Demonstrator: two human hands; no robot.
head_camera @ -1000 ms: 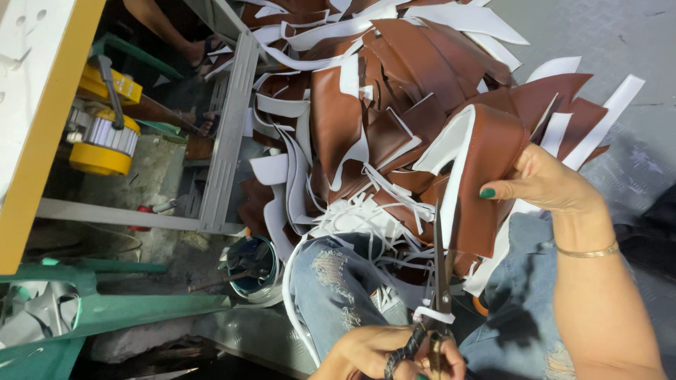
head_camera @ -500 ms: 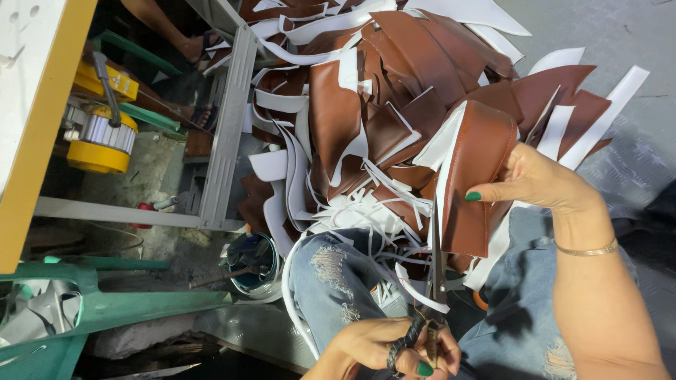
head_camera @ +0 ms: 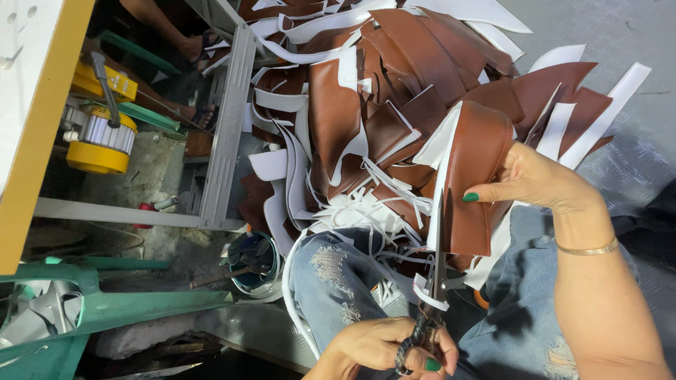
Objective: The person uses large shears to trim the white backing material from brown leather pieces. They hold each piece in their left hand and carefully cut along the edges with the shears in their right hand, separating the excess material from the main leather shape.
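**A:** What is the biggest thing in front of me?

**B:** The heap of brown leather offcuts, many turned to show their white backing. It spreads from your lap out over the grey floor. Beside the heap stands a work table with a yellow edge and a grey metal frame, and a yellow and silver motor hangs under it. A green plastic chair lies near the table. Another person's sandalled foot rests by the frame.

**A:** And closer in?

**B:** Your ripped jeans, with thin white trimmings lying across the knee. A small bucket sits just beside that knee.

**A:** Where is the piece I'm working on?

**B:** The brown leather strip is up in your right hand, folded over at its far end. Your thumb is pressed on its face and your fingers are tucked behind it, so that hand is closed on the strip. A thin gold bracelet sits on that wrist.

**A:** And my other hand?

**B:** Your left hand is curled through the handles of the scissors. The blades run along the strip's white edge and touch it. I can't make out how far apart they stand. A narrow white trimming curls off beside the blades, near the handles.
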